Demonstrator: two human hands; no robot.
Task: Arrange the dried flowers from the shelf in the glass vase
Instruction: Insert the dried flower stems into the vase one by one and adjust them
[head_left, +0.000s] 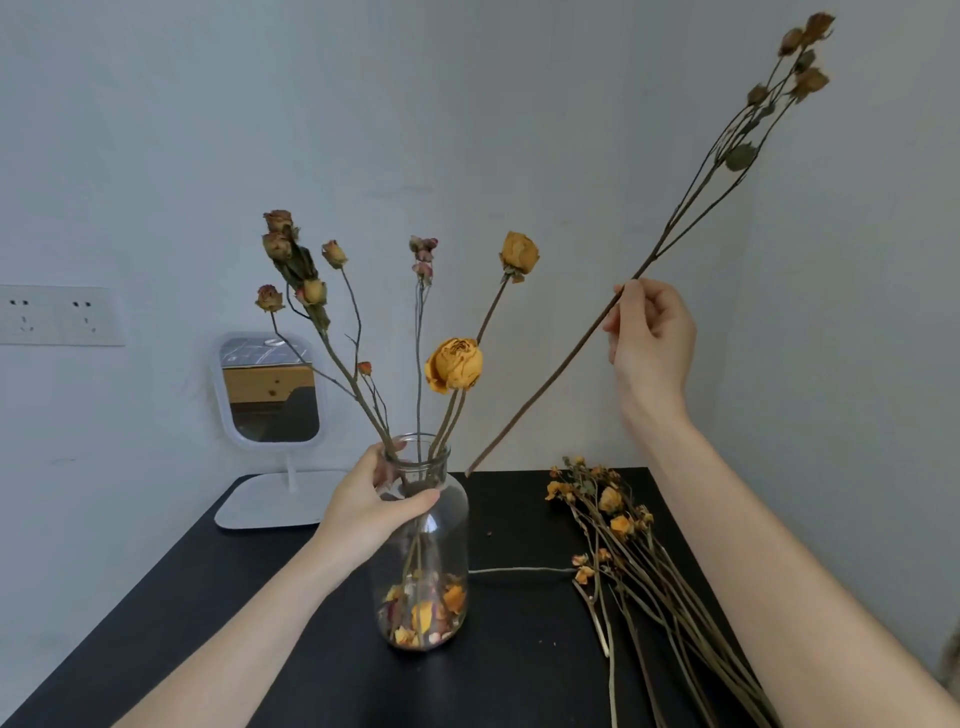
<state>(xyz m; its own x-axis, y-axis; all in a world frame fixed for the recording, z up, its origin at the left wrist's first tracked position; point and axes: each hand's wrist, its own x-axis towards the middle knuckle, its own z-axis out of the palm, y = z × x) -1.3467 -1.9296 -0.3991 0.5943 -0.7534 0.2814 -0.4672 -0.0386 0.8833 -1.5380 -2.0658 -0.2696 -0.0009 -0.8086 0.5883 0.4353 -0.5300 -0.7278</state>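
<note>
**Long stem held up beside the half-filled vase**

While the glass vase (423, 545) stands upright on the black surface (519, 649), a white-framed mirror (270, 389) on a flat white base sits behind and to the left of it, against the pale wall, with a double wall socket (57, 315) further left. Right of the vase a bundle of dried flowers (639, 571) lies flat on the surface, heads toward the wall, and one thin stem reaches from the bundle to the vase's side.

The vase is clear, with a narrow neck and loose orange and pink petals heaped at its bottom. Several dried stems already stand in it, fanning out; two carry large yellow-orange blooms (454, 364), the others small brownish buds.

The left hand (374, 499) is wrapped around the vase's neck, thumb across the front. The right hand (649, 343) is raised above and right of the vase, fingers pinched together on a long branched stem (550, 374). That stem slants, its cut end near the vase's mouth but outside it, its bud cluster high to the right.
</note>
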